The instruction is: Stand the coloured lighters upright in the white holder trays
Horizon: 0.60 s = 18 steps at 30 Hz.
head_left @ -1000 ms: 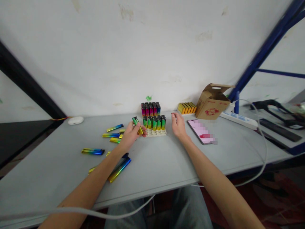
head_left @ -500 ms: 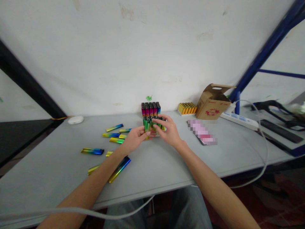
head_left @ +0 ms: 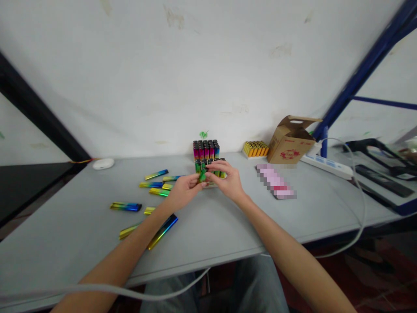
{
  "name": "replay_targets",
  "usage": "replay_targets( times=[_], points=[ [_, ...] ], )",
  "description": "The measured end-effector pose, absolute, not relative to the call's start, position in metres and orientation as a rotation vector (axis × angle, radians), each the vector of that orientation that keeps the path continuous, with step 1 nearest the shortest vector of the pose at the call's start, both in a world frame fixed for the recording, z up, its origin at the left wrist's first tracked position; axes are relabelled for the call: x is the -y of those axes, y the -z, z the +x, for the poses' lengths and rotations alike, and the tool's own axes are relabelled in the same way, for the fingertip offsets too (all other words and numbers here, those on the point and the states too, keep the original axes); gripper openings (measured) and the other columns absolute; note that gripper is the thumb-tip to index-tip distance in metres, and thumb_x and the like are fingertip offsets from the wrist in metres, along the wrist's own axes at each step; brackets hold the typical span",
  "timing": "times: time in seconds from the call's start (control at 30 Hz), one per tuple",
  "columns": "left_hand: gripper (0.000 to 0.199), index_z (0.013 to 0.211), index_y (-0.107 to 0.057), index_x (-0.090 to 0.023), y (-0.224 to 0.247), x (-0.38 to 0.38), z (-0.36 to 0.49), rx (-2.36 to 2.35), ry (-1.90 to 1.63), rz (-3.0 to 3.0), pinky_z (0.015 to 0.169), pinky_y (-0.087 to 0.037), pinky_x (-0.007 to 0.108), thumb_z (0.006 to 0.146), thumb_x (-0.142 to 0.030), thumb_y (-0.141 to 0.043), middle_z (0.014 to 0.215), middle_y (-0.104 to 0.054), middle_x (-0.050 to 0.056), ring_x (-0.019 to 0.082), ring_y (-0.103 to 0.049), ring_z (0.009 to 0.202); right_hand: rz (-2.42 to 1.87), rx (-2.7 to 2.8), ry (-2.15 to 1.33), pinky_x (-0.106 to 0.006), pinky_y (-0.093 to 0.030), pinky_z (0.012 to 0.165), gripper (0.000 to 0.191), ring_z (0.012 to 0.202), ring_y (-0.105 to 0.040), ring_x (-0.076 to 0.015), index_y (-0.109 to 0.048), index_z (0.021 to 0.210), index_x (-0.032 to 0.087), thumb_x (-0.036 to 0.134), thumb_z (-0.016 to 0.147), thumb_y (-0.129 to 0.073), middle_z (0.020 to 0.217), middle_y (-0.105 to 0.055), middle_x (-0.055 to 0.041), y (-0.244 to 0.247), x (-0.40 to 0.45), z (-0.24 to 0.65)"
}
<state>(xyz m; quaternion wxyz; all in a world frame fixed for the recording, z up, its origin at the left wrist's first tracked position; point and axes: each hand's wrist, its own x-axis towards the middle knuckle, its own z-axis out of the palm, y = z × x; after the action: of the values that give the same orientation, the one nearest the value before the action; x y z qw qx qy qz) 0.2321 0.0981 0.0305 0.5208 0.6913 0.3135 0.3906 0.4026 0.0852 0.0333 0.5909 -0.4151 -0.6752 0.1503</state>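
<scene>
A green lighter (head_left: 202,175) is pinched between the thumb and fingers of my left hand (head_left: 185,190). My right hand (head_left: 230,181) reaches in from the other side, its thumb and fingertips closed at the upper part of the same lighter. Just behind the fingers stand several upright green lighters (head_left: 198,166) in a low pale tray (head_left: 211,185), partly hidden by my right hand. Farther back, a block of pink and blue lighters (head_left: 206,150) with black tops stands against the wall.
Loose yellow-blue lighters (head_left: 126,207) lie scattered to the left, some near my left forearm. Orange lighters (head_left: 256,149) fill a tray beside an open cardboard box (head_left: 291,145). A blurred pink item (head_left: 275,181), a power strip (head_left: 329,166) and a white case (head_left: 103,164) also lie there.
The green lighter between my hands has tilted and sits slightly higher. My right hand's fingertips have moved a little left and down, closing in on it.
</scene>
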Motion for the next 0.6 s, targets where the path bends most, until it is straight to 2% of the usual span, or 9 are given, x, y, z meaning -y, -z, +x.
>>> replay_targets(
  times=[0.1, 0.17, 0.37, 0.53, 0.6],
  points=[
    [0.033, 0.104, -0.069, -0.017, -0.036, -0.102, 0.222, -0.858, -0.981, 1.820, 0.086, -0.053, 0.035, 0.074, -0.031, -0.070, 0.094, -0.074, 0.008, 0.023, -0.069, 0.087, -0.978, 1.552, -0.310, -0.035, -0.050, 0.092, 0.013, 0.097, -0.063, -0.0193, -0.074, 0.090, 0.026, 0.028, 0.079, -0.069, 0.089, -0.070, -0.0041, -0.035, -0.084, 0.402],
    [0.034, 0.105, -0.070, -0.020, -0.041, -0.107, 0.212, -0.948, -0.996, 2.027, 0.090, -0.050, 0.034, 0.072, -0.029, -0.072, 0.100, -0.073, 0.007, 0.024, -0.067, 0.093, -0.997, 1.576, -0.244, -0.035, -0.050, 0.091, 0.011, 0.096, -0.062, -0.0194, -0.074, 0.089, 0.026, 0.027, 0.080, -0.068, 0.090, -0.069, -0.0042, -0.034, -0.085, 0.402],
    [0.025, 0.092, -0.074, -0.020, -0.043, -0.121, 0.188, -1.174, -1.099, 2.161, 0.094, -0.046, 0.034, 0.071, -0.033, -0.073, 0.093, -0.073, 0.009, 0.027, -0.066, 0.091, -1.060, 1.752, 0.001, -0.039, -0.045, 0.095, 0.012, 0.105, -0.058, -0.0226, -0.074, 0.090, 0.025, 0.025, 0.081, -0.067, 0.102, -0.065, -0.0078, -0.023, -0.090, 0.401],
    [0.032, 0.102, -0.070, -0.017, -0.038, -0.130, 0.179, -1.295, -0.833, 2.461, 0.098, -0.044, 0.040, 0.083, -0.037, -0.055, 0.106, -0.071, 0.012, 0.029, -0.064, 0.102, -1.067, 1.800, 0.100, -0.042, -0.042, 0.098, 0.014, 0.110, -0.055, -0.0238, -0.073, 0.094, 0.024, 0.026, 0.085, -0.064, 0.099, -0.069, -0.0076, -0.020, -0.092, 0.401],
    [0.035, 0.107, -0.068, -0.016, -0.036, -0.134, 0.174, -1.317, -0.737, 2.566, 0.098, -0.044, 0.039, 0.086, -0.037, -0.049, 0.109, -0.070, 0.012, 0.028, -0.063, 0.104, -1.059, 1.786, 0.154, -0.042, -0.041, 0.099, 0.013, 0.111, -0.053, -0.0235, -0.073, 0.093, 0.024, 0.027, 0.085, -0.064, 0.104, -0.068, -0.0073, -0.021, -0.092, 0.403]
  ],
)
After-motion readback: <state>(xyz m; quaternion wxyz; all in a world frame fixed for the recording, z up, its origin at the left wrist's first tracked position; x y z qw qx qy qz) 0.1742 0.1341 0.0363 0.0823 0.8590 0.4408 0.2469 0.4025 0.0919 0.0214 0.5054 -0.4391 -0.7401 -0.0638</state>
